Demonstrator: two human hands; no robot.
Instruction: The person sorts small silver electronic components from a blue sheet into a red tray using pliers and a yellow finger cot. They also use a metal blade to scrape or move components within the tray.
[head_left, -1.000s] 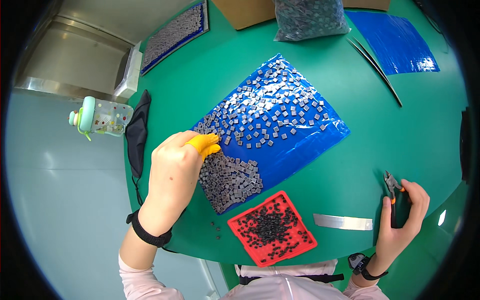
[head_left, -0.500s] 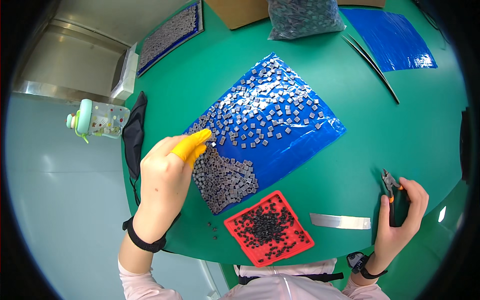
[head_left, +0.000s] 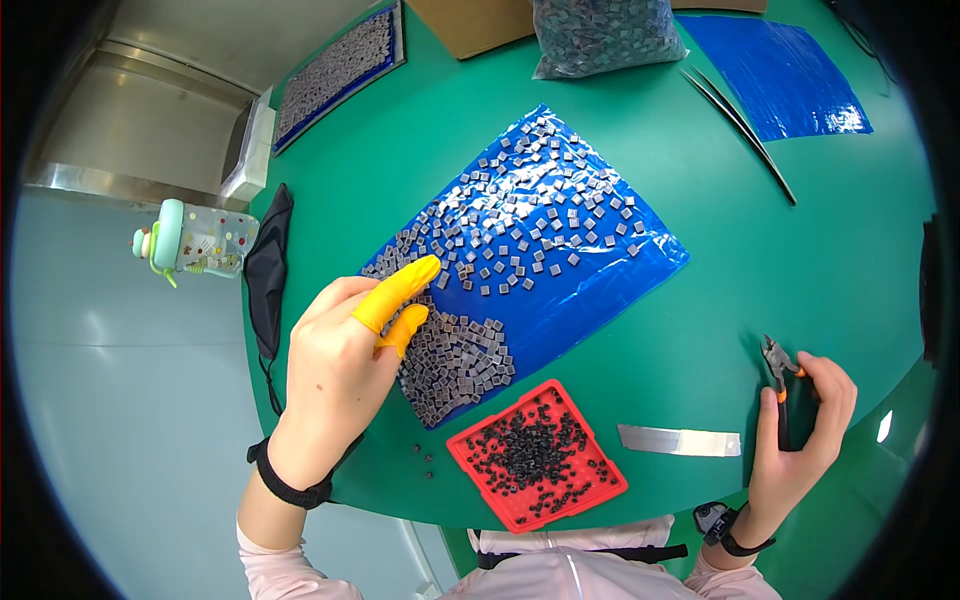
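My left hand hovers over the left part of a blue plastic sheet. Yellow finger cots cover its thumb and index finger, which are spread apart with nothing visible between them. Small grey square pieces lie in a dense pile beside and below these fingertips. More such pieces are scattered singly across the sheet's far part. At the right, my right hand rests on the green table, its fingers round a pair of side cutters with black and orange handles, jaws pointing away from me.
Close to me stands a red tray of tiny black parts, with a flat metal strip to its right. Tweezers, a bag of pieces and another blue sheet lie farther back. A black mask and a bottle are left.
My left thumb and index finger have parted from a pinch, and the hand has shifted slightly right. My right hand and the side cutters have stayed put.
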